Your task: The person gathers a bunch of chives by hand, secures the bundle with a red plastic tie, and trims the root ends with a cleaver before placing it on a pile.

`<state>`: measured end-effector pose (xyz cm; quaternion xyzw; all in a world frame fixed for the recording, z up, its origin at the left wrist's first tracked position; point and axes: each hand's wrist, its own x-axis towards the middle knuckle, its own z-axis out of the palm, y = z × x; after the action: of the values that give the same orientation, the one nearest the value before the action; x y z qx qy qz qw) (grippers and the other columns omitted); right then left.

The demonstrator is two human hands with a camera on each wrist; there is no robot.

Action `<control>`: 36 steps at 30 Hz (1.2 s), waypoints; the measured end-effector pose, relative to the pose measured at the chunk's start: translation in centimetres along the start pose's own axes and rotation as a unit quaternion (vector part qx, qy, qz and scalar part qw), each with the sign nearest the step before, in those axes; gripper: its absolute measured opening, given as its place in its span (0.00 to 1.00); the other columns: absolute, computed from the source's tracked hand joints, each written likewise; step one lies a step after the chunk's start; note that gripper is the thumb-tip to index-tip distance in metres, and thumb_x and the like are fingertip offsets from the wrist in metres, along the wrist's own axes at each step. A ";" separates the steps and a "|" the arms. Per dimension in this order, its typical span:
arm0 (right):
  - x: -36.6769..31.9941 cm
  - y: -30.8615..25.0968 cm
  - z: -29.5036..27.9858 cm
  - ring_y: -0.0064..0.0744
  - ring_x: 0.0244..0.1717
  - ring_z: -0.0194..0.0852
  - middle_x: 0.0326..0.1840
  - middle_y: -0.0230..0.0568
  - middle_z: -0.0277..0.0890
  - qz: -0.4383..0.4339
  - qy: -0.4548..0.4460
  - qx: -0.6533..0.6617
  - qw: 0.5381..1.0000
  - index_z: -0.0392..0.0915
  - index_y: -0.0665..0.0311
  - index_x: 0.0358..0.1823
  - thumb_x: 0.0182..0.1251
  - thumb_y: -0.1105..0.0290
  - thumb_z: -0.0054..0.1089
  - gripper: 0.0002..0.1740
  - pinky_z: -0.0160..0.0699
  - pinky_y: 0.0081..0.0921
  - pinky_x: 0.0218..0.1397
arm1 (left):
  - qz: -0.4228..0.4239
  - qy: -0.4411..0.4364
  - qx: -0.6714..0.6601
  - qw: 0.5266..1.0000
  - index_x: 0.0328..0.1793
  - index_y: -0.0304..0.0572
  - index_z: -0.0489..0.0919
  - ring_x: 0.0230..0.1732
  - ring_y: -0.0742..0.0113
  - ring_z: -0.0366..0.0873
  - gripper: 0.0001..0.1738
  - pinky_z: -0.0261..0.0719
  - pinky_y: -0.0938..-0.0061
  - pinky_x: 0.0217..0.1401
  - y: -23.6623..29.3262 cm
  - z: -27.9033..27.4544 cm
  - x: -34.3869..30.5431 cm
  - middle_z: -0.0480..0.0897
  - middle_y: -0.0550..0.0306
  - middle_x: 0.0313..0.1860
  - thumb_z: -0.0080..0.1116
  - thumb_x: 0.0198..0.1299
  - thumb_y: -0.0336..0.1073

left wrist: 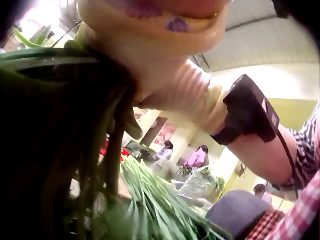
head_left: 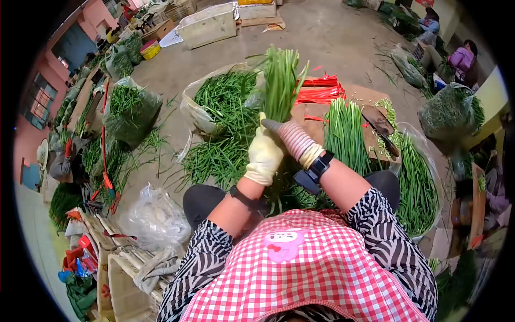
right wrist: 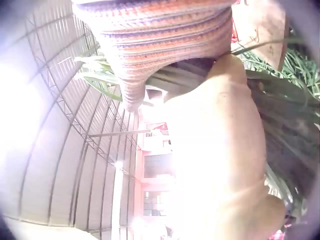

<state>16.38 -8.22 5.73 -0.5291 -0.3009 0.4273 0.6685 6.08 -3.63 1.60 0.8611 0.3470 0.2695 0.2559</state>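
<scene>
A bunch of green chives (head_left: 281,86) stands upright in front of me, cut ends up, its leaves hanging down below my hands. My left hand (head_left: 265,153), in a pale yellow glove, grips the bunch. The right hand (head_left: 298,140), wearing a striped knitted glove, holds the same bunch from the other side. In the right wrist view the yellow glove (right wrist: 220,145) and the striped one (right wrist: 170,45) meet around the stems. Another chive bunch (head_left: 346,134) lies with its pale ends on a wooden board (head_left: 370,96), to the right of the hands.
Red ties (head_left: 322,91) and a dark-bladed knife (head_left: 378,121) lie on the board, among cut stem ends (head_left: 387,110). Loose chives fill a plastic bag (head_left: 225,99) at left; more chives (head_left: 416,188) lie at right. Crumpled clear plastic (head_left: 155,217) and a crate (head_left: 126,284) are near-left.
</scene>
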 end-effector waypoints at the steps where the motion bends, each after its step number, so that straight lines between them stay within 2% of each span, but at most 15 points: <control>1: 0.9 1.3 -1.1 0.31 0.46 0.78 0.52 0.39 0.85 0.018 0.004 0.008 1.000 0.76 0.69 0.65 0.63 0.64 0.77 0.32 0.82 0.30 0.51 | 0.038 -0.010 0.025 0.999 0.83 0.30 0.58 0.62 0.43 0.82 0.55 0.82 0.62 0.62 -0.4 0.4 -0.5 0.80 0.36 0.64 0.75 0.57 0.47; 3: 0.3 1.2 -2.0 0.28 0.46 0.79 0.50 0.36 0.84 0.015 0.029 0.056 0.998 0.78 0.67 0.64 0.63 0.65 0.76 0.29 0.83 0.30 0.52 | 0.111 -0.030 0.072 0.991 0.86 0.27 0.51 0.55 0.41 0.84 0.60 0.84 0.57 0.57 1.0 -1.8 -1.3 0.82 0.37 0.58 0.74 0.59 0.51; 6: -1.7 -0.1 -4.3 0.29 0.51 0.79 0.51 0.34 0.85 -0.023 -0.014 0.095 0.995 0.81 0.65 0.62 0.64 0.62 0.74 0.27 0.81 0.31 0.58 | 0.177 -0.133 -0.019 0.975 0.88 0.38 0.56 0.59 0.47 0.85 0.59 0.85 0.64 0.60 0.5 -6.2 -1.4 0.83 0.38 0.62 0.77 0.57 0.51; 7: -1.0 1.1 -5.7 0.28 0.53 0.78 0.52 0.33 0.85 -0.003 -0.022 0.115 0.993 0.81 0.63 0.63 0.65 0.61 0.73 0.27 0.79 0.31 0.62 | 0.029 -0.228 -0.121 0.966 0.85 0.42 0.64 0.62 0.55 0.85 0.53 0.84 0.66 0.64 0.6 -8.3 -0.7 0.83 0.41 0.65 0.77 0.58 0.52; 8: -0.4 1.7 -6.6 0.28 0.53 0.78 0.52 0.33 0.85 0.080 -0.008 0.097 0.992 0.82 0.61 0.63 0.66 0.61 0.72 0.26 0.77 0.32 0.63 | -0.044 -0.194 -0.254 0.946 0.81 0.37 0.69 0.65 0.59 0.83 0.48 0.80 0.65 0.69 -1.4 -8.2 -0.4 0.83 0.43 0.67 0.76 0.61 0.53; 11: 0.0 4.2 -7.0 0.31 0.47 0.85 0.49 0.36 0.88 0.068 -0.050 0.166 0.983 0.83 0.62 0.60 0.66 0.61 0.73 0.23 0.87 0.32 0.52 | 0.008 -0.065 -0.385 0.921 0.82 0.34 0.67 0.70 0.58 0.77 0.41 0.71 0.61 0.79 -5.2 -5.6 0.9 0.79 0.46 0.71 0.60 0.75 0.57; 14: -3.1 0.6 -2.4 0.27 0.49 0.82 0.53 0.38 0.87 0.040 -0.047 0.092 0.994 0.81 0.66 0.62 0.66 0.62 0.74 0.27 0.84 0.30 0.54 | -0.093 -0.318 -0.598 0.729 0.82 0.36 0.67 0.73 0.59 0.74 0.44 0.67 0.61 0.81 -4.1 -3.8 -0.7 0.77 0.49 0.75 0.61 0.73 0.62; 16: -3.3 -0.5 -1.3 0.29 0.49 0.84 0.52 0.41 0.88 -0.028 -0.021 -0.064 0.997 0.82 0.69 0.61 0.65 0.61 0.74 0.27 0.85 0.34 0.54 | -0.078 -0.328 -0.587 0.736 0.78 0.36 0.72 0.67 0.62 0.76 0.46 0.74 0.66 0.72 -5.0 -1.7 -0.9 0.80 0.53 0.69 0.66 0.66 0.64; 19: -3.7 -2.1 -1.6 0.37 0.44 0.89 0.45 0.49 0.91 0.016 -0.049 -0.245 0.968 0.85 0.70 0.55 0.60 0.56 0.76 0.28 0.87 0.35 0.51 | -0.063 -0.414 -0.575 0.703 0.72 0.33 0.77 0.56 0.57 0.85 0.41 0.81 0.62 0.65 -4.6 -2.5 -1.3 0.87 0.47 0.58 0.72 0.60 0.55; 26: -3.8 -0.6 -3.5 0.28 0.38 0.88 0.40 0.45 0.91 0.079 -0.129 -0.200 0.968 0.87 0.68 0.50 0.65 0.57 0.72 0.22 0.86 0.29 0.43 | 0.020 -0.510 -0.581 0.634 0.75 0.28 0.74 0.72 0.44 0.78 0.44 0.71 0.53 0.79 -6.4 -3.0 -1.6 0.78 0.35 0.73 0.73 0.59 0.50; 27: -4.4 -1.6 -3.1 0.28 0.37 0.87 0.40 0.45 0.90 0.092 -0.131 -0.174 0.972 0.87 0.68 0.50 0.65 0.57 0.72 0.22 0.85 0.29 0.43 | -0.057 -0.458 -0.647 0.607 0.78 0.29 0.71 0.75 0.41 0.75 0.45 0.67 0.49 0.82 -5.4 -2.7 -3.2 0.78 0.36 0.73 0.72 0.60 0.49; 30: -3.6 -1.0 -2.9 0.31 0.37 0.85 0.39 0.46 0.89 0.050 -0.153 -0.189 0.969 0.85 0.68 0.53 0.65 0.54 0.71 0.25 0.84 0.34 0.46 | -0.126 -0.422 -0.690 0.575 0.73 0.31 0.75 0.69 0.38 0.80 0.38 0.69 0.42 0.79 -5.3 -2.7 -4.3 0.84 0.40 0.64 0.72 0.59 0.43; 31: -3.3 -0.8 -2.9 0.33 0.38 0.85 0.40 0.47 0.89 0.028 -0.152 -0.204 0.967 0.85 0.68 0.54 0.65 0.54 0.71 0.26 0.84 0.35 0.47 | -0.136 -0.387 -0.730 0.546 0.67 0.33 0.77 0.54 0.48 0.86 0.32 0.74 0.44 0.76 -5.1 -1.9 -4.9 0.84 0.51 0.49 0.72 0.58 0.39; 34: -2.3 -2.7 -4.0 0.39 0.49 0.87 0.49 0.54 0.89 0.040 -0.198 -0.365 0.909 0.83 0.67 0.59 0.65 0.52 0.71 0.29 0.83 0.37 0.56 | -0.127 -0.407 -0.695 0.579 0.66 0.34 0.77 0.41 0.61 0.81 0.31 0.77 0.47 0.73 -4.8 -3.2 -3.9 0.79 0.59 0.40 0.73 0.57 0.37; 36: -0.8 -2.3 -6.4 0.39 0.54 0.87 0.53 0.54 0.88 -0.045 -0.193 -0.320 0.926 0.82 0.67 0.62 0.69 0.53 0.69 0.28 0.83 0.36 0.60 | -0.139 -0.408 -0.675 0.599 0.71 0.35 0.73 0.36 0.64 0.78 0.36 0.82 0.55 0.63 -4.2 -5.0 -3.3 0.78 0.61 0.37 0.73 0.57 0.36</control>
<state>22.03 -12.02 6.35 -0.6082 -0.5683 0.3719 0.4109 -1.11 -2.16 1.63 0.4049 0.0413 0.0088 0.9134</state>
